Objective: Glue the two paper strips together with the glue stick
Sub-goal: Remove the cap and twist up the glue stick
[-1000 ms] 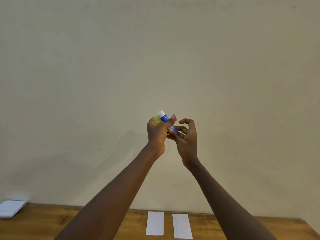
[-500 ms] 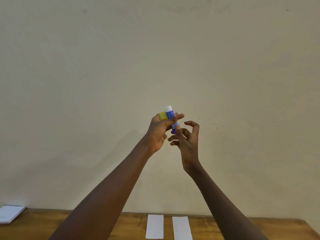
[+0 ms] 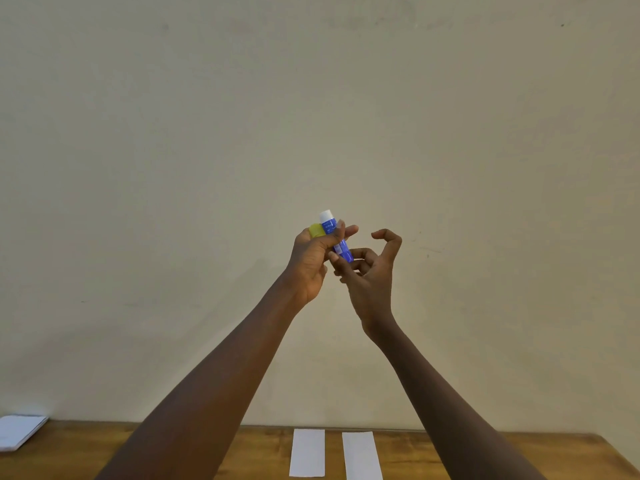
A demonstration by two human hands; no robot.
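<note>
Glue stick uncapped, held aloft at frame centre

Both arms rise from the bottom edge and meet just above mid-frame against a plain beige wall (image 3: pixel 346 98).

Left hand (image 3: pixel 310 261): fingers curled closed around the glue stick (image 3: pixel 334 237). Stick is tilted, its white glue tip pointing up and slightly left, the blue barrel running down and to the right past the thumb. The yellow cap (image 3: pixel 316 230) sits tucked in the same hand, just left of the barrel and touching it.

Right hand (image 3: pixel 370 275): loosely open, holding nothing firmly. Index finger is hooked upward, well clear of the stick; the lower fingertips touch or nearly touch the bottom end of the barrel, exact contact not resolvable.

Wooden table (image 3: pixel 408 455) spans the bottom edge. Two white paper strips lie flat on it, lower centre, side by side with a narrow gap, not touching: left strip (image 3: pixel 307 452), right strip (image 3: pixel 362 457). Both run lengthwise away from the camera.

White paper pad (image 3: pixel 19 432) lies at the far lower left, on the table's corner, well apart from the strips.
</note>
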